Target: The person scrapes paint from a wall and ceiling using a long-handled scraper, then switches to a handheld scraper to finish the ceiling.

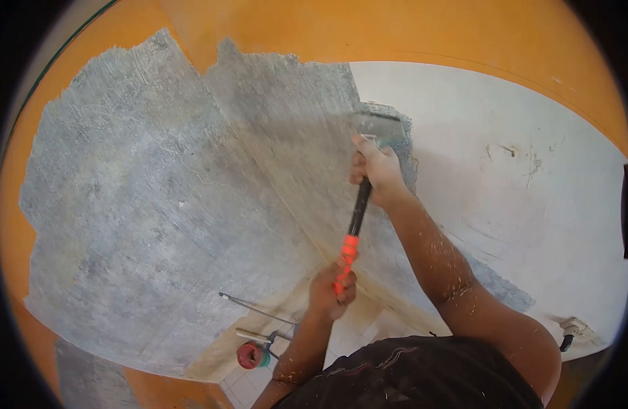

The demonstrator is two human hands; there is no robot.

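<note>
A long-handled scraper point(357, 208) with a black shaft and an orange grip slants up across the middle. My left hand point(332, 290) is closed round its orange grip at the lower end. Higher up, my right hand point(379, 167) is wrapped round the black shaft just below the head. The scraper's wide flat blade point(380, 125), blurred, is at the wall where rough grey surface point(259, 95) meets smooth white coating point(464, 129). Pale flecks stick to my right forearm.
Orange paint point(409, 31) borders the wall above. On the tiled floor point(242, 387) stand a red round container point(251, 354) and a tool with a pale bar point(252, 335). A cable point(256, 307) sticks out at lower centre. A socket with a black plug point(567, 339) is at lower right.
</note>
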